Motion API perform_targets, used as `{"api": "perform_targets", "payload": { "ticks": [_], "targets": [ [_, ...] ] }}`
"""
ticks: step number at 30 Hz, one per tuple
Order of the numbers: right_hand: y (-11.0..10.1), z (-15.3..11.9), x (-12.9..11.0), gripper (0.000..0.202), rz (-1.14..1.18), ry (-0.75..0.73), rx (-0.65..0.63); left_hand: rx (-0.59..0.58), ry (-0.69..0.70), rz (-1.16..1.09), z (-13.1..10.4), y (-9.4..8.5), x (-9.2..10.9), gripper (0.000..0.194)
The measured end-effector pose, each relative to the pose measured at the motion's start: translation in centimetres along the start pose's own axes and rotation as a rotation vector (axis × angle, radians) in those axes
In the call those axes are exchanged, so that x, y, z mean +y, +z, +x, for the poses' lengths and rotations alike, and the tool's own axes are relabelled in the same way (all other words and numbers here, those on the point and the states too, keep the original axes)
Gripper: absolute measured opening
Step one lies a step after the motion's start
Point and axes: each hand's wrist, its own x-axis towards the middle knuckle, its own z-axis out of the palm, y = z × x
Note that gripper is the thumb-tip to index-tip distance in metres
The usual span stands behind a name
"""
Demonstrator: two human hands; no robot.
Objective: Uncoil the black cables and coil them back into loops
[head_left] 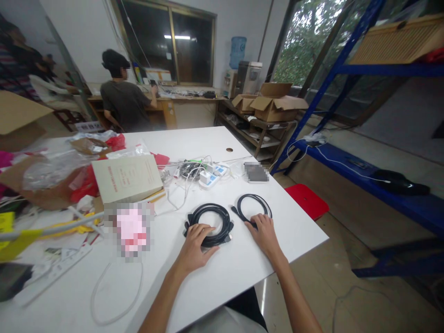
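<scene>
On the white table [294, 226] lie two coiled black cables. The thick coil [210, 212], made of several loops with plug ends showing around it, is under my left hand [197, 247]. That hand's fingers curl over the coil's near-left side, and the thumb lies along its near edge. To the right is a thinner single black cable [248, 198], loosely looped with one plug pointing left. My right hand [262, 231] grips the near part of this loop, its fingertips bent down onto the cable. Both coils lie flat, a little apart; the undersides of my fingers are hidden.
A white power strip [208, 179] with tangled wires lies behind the coils. Left are a cream box [128, 180], plastic bags and clutter. A red stool [307, 201] and blue shelving [367, 173] stand right. A person [126, 99] sits at a far bench.
</scene>
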Motion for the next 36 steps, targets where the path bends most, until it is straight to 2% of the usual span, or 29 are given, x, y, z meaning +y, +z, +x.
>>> {"api": "perform_targets", "payload": {
  "ticks": [5, 10, 13, 17, 22, 26, 28, 30, 32, 36],
  "targets": [
    [-0.4, -0.6, -1.1, 0.039, -0.028, -0.024, -0.043, -0.027, 0.03, 0.038, 0.1, 0.0, 0.0, 0.04],
    [-0.9, -0.4, -2.3, 0.049, 0.064, 0.061, -0.129, 0.012, 0.008, 0.102, 0.1, 0.9, -0.5, 0.023],
    [-1.0, -0.4, -2.9, 0.05, 0.105, 0.122, -0.116, 0.063, -0.018, 0.142, 0.1, 1.3, -0.9, 0.019],
    [-1.8, -0.2, -3.2, 0.047, 0.202, 0.295, -0.08, 0.119, -0.044, 0.167, 0.1, 1.2, -1.2, 0.018],
    [-5.3, 0.6, -4.7, 0.041, 0.42, 0.462, 0.044, 0.165, -0.021, 0.102, 0.0, 0.7, -0.6, 0.025],
    [-8.1, 0.5, -8.5, 0.044, 0.999, 0.64, 0.254, 0.194, -0.054, -0.147, 0.0, 0.5, 1.7, 0.025],
    [-8.7, -0.3, -10.8, 0.045, 1.183, 0.688, 0.272, 0.133, -0.131, -0.335, 0.1, 0.5, 3.6, 0.026],
    [-8.8, -1.5, -13.0, 0.044, 1.273, 0.696, 0.21, 0.033, -0.243, -0.513, 0.3, 0.5, 5.8, 0.028],
    [-8.8, -2.9, -14.8, 0.04, 1.28, 0.657, 0.106, -0.017, -0.364, -0.692, 0.7, 0.6, 7.8, 0.036],
    [-9.6, -4.9, -16.5, 0.037, 1.177, 0.469, -0.109, 0.022, -0.586, -0.94, 1.6, 0.6, 10.2, 0.05]
  ]
}}
